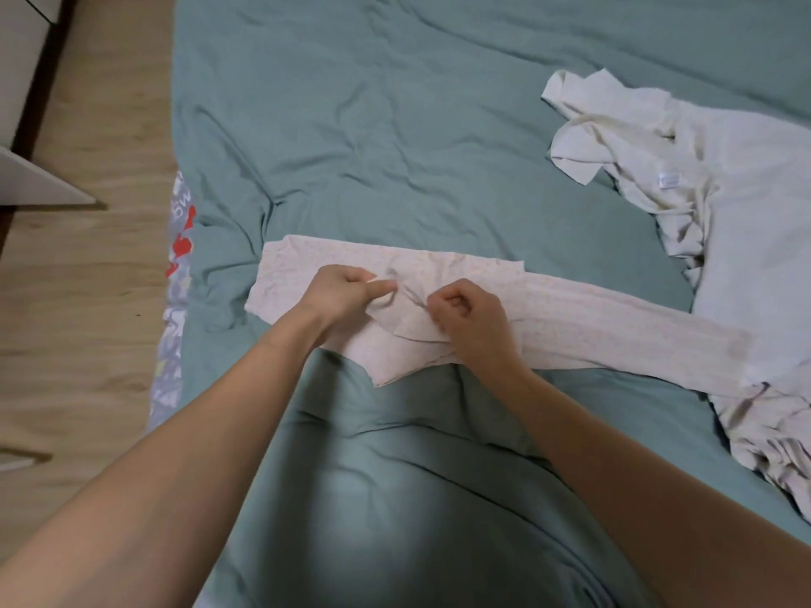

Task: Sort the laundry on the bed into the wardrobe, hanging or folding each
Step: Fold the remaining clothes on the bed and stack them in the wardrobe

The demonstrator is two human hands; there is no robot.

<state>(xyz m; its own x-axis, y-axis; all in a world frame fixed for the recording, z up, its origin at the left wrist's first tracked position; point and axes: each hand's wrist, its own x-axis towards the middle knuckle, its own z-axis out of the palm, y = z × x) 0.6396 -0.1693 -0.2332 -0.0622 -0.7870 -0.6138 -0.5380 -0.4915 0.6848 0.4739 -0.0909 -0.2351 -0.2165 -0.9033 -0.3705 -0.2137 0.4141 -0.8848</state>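
Wooden floor (87,300) lies far to the left of the left hand (340,296), past the edge of the teal bed cover (373,147). This hand pinches a fold of the pale patterned garment (570,331), thumb against curled fingers. Just to its right, almost touching, the right hand (471,320) grips the same bunched cloth with curled fingers. The garment lies flat across the bed under both hands, and its long part runs away to the right. Beyond the right hand, a cream heap of laundry (724,239) waits. I think the fold goes best if both hands pull the crease straight, smooth the wrinkle between them, then bring the long part over evenly.
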